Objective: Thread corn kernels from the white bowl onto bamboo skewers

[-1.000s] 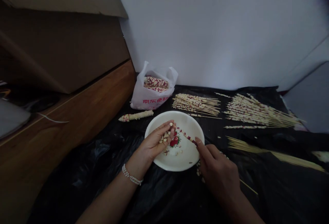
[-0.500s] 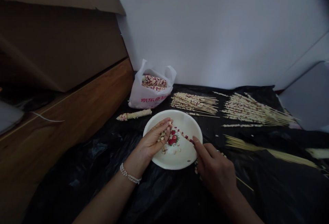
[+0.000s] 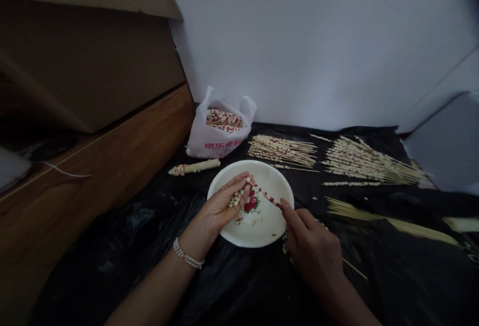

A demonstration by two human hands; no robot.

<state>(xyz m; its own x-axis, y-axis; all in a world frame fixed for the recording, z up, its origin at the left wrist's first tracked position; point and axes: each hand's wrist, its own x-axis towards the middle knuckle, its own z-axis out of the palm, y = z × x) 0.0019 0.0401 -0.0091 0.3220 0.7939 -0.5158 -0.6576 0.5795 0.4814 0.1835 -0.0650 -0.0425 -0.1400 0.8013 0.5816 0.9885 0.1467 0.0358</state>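
Over the white bowl (image 3: 269,226), my left hand (image 3: 226,204) is cupped around pale corn kernels (image 3: 236,198), with one kernel pinched at its fingertips. My right hand (image 3: 312,239) grips a skewer (image 3: 268,197) threaded with red and pale kernels. The skewer's tip meets the kernel at my left fingertips. Some loose kernels lie in the bowl, which has a red printed pattern on its bottom. Part of the skewer is hidden by my right hand.
A white plastic bag (image 3: 204,139) holds corn cobs. A partly stripped cob (image 3: 196,167) lies before it. Threaded skewers (image 3: 279,149) form one pile, with another pile (image 3: 355,159) farther right. Bare sticks (image 3: 392,222) lie on black plastic sheeting (image 3: 142,226).
The skewer's tip has come up to the kernel at my left fingertips. Both hands otherwise stay nearly in place.
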